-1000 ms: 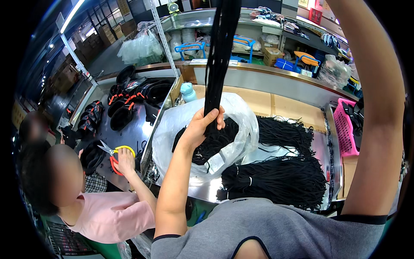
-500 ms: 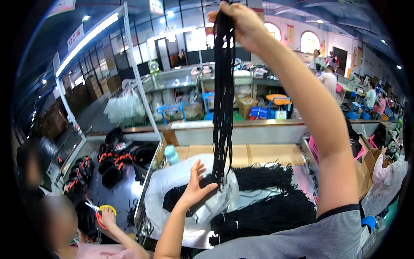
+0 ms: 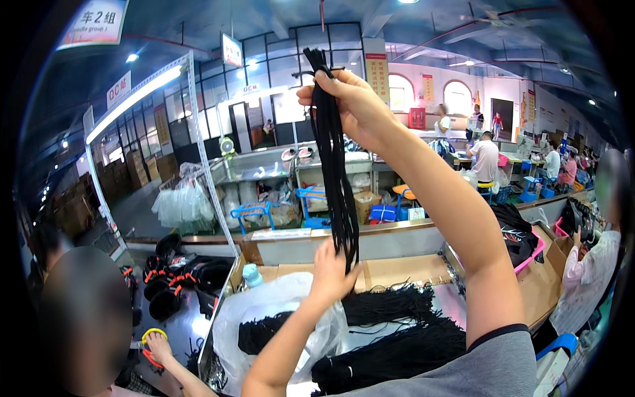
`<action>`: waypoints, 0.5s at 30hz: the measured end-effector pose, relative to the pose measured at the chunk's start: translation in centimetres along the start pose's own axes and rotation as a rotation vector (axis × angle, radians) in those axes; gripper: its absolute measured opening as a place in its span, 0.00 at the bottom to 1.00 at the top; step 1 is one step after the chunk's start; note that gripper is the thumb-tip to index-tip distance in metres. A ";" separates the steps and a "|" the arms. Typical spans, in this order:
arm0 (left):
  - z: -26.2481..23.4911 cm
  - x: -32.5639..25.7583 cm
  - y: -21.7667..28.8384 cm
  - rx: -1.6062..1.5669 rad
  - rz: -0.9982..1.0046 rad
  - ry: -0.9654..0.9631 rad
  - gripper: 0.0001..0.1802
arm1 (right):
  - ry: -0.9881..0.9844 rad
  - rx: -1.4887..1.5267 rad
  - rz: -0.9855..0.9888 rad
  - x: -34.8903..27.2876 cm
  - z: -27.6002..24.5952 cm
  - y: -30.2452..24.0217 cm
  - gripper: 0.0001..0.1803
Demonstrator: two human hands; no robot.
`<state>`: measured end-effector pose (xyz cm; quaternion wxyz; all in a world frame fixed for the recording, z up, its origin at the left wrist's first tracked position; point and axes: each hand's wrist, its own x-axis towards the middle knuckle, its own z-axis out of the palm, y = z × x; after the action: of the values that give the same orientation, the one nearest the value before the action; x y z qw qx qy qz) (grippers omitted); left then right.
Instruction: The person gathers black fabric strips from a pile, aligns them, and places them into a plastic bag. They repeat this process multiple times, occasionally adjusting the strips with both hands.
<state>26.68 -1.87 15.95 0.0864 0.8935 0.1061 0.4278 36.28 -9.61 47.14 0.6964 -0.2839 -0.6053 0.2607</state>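
Right hand (image 3: 354,106): raised high above the desk, its grip closing tight around the top end of a bundle of black laces (image 3: 337,165). The bundle is hanging straight down from the fist, a short tuft sticking up above the fingers.

Left hand (image 3: 331,271): reaching up from below, fingers spread apart, palm and fingertips touching the lower ends of the hanging bundle; it is not clamping them.

Bundle of black laces: hanging in the air between the two hands, above the clear plastic bag and the desk.

Clear plastic bag (image 3: 264,311): lying open on the desk just below the left hand, holding a dark clump of laces (image 3: 261,331) inside.

Loose lace piles (image 3: 397,331): lying on the desk to the right of the bag, spreading in thick black heaps toward the person's right arm.

Desk (image 3: 456,298): metal-topped, carrying bag and piles; flat cardboard (image 3: 403,268) is lying along its far edge.

Small pale-blue bottle (image 3: 251,274): standing at the desk's left corner, beside the bag.

Black and orange shoes (image 3: 175,278): lying grouped on the neighbouring surface to the left.

Co-worker's hand (image 3: 159,344): at lower left, resting by a yellow-handled tool (image 3: 151,334); kind of tool too small to tell.

Pink basket (image 3: 539,248): sitting at the right, holding dark fabric.
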 end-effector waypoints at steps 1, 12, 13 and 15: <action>1.7 -2.0 -0.5 0.001 0.011 -0.086 0.33 | 0.007 -0.016 -0.024 0.0 -1.0 -0.5 0.19; 0.5 -17.1 -2.1 -0.019 0.013 -0.842 0.36 | 0.077 0.127 -0.104 -1.6 -6.9 -0.4 0.15; -7.1 -13.0 2.1 -0.001 -0.105 -0.930 0.35 | 0.102 0.146 -0.117 -2.2 -6.7 -0.9 0.12; -14.4 -6.9 6.1 -0.018 -0.261 -0.993 0.35 | -0.026 0.074 -0.060 -3.4 -8.6 -0.4 0.16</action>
<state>11.91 -8.67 21.16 0.1870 0.9674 0.1593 -0.0617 44.39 -12.98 44.12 0.7061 -0.2364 -0.6123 0.2656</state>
